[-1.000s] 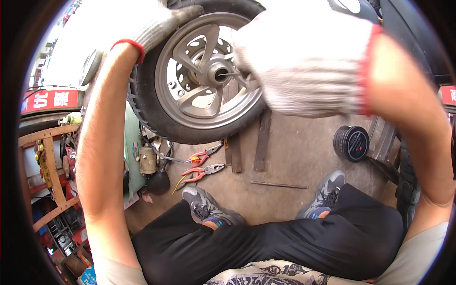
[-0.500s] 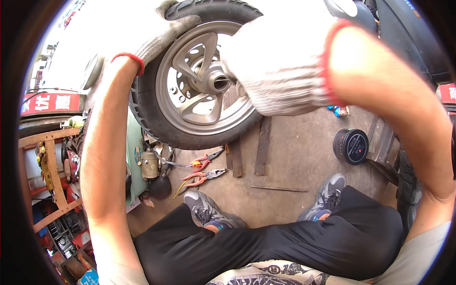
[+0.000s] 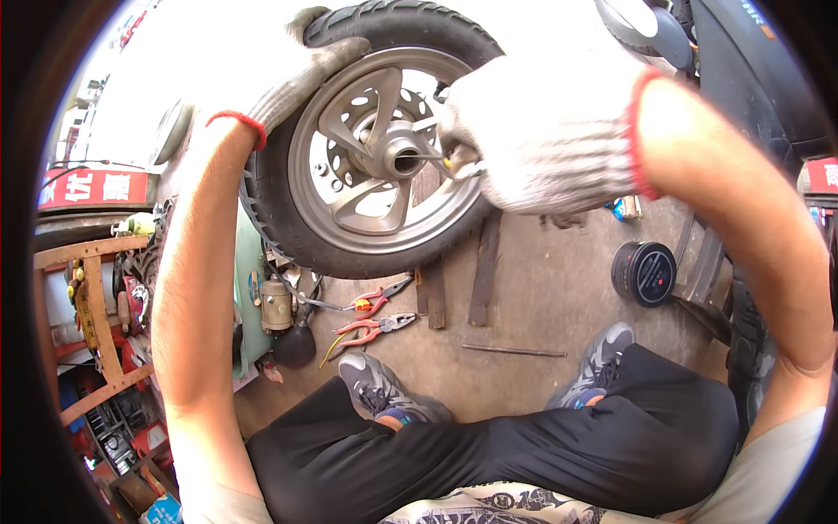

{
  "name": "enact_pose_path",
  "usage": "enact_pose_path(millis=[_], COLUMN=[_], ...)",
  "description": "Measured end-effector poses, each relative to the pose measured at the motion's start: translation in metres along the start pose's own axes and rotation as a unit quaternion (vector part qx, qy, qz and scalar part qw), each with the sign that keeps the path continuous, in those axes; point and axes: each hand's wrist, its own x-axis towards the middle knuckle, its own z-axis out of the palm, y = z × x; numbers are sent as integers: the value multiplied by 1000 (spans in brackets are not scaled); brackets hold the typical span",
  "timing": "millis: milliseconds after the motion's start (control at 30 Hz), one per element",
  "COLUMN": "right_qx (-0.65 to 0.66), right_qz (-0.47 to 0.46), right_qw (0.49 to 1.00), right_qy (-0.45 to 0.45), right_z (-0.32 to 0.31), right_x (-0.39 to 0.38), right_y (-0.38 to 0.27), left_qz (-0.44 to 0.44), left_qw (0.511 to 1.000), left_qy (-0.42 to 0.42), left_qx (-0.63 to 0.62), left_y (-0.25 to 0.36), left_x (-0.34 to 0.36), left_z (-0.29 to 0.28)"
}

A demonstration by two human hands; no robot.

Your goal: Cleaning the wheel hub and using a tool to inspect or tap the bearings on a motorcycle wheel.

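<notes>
Head view: my right grip (image 3: 541,131) has moved a little, so the thin rod (image 3: 429,157) it squeezes shows better, reaching the hub hole (image 3: 407,163) where my work is. My left grip (image 3: 297,83) holds the wheel (image 3: 386,150), at the floor's (image 3: 541,288) far side.

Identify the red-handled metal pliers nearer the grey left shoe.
The lower, blunt-nosed red-handled pliers; the slimmer, taper-nosed upper pair lies nearer the black rubber tyre.

We see white glare beyond the left hand (image 3: 314,74) and over the right hand (image 3: 559,140); nearer us than both, the floor (image 3: 532,288) looks softly lit, with outer edges bending into black.
</notes>
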Motion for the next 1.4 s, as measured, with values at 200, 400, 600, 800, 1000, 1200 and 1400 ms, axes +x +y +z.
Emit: enact_pose_path(millis=[200,400,600,800,1000,1200,1400], right_qx=[9,-106,-104,-88,43,-159,64], right_qz=[0,-66,-19,21,77,7,10], right_qw=[994,983,974,957,983,974,966], right_qy=[106,137,199,274,161,163,251], right_z=[58,25,32,45,37,36,101], right_x=[-34,1,-19,-20,20,-5,23], right_y=[-25,-14,-19,-15,-26,-26,-14], left_qz=[19,-30,-1,13,46,12,41], left_qw=[999,998,998,997,995,999,997], left_qy=[35,2,29,46,75,28,59], left_qx=[-21,55,51,56,56,-40,19], left_y=[-9,-5,-22,-54,-55,-51,-59], left_x=[-1,8,25,36,39,45,47], left_z=[4,7,17,26,45,40,46])
